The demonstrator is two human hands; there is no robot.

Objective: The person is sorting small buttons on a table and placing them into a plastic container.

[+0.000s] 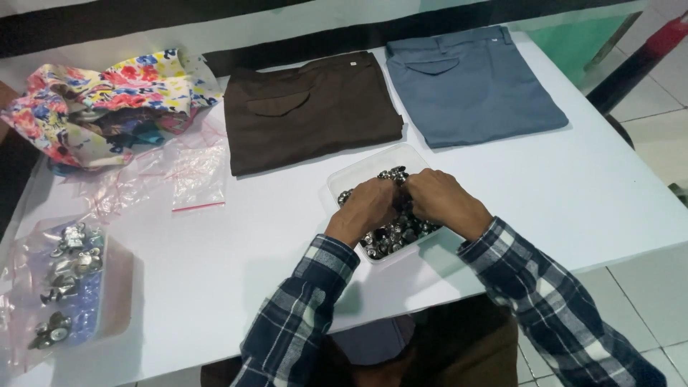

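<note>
White tabletop (573,186) carries everything we see. On it lie two folded trousers, one brown (308,111) and one grey-blue (469,82), side by side at the far edge, and one bundle of flowered cloth (100,100) to the left. One clear plastic tray (358,172) near the middle holds a heap of small silvery metal buttons (398,233), too many to count. Our left hand (369,208) and right hand (444,201) meet over it, fingers curled in and pinching among the buttons. One small clear bag with a red strip (198,179) lies flat; another bag of metal pieces (64,279) sits at the left edge.
</note>
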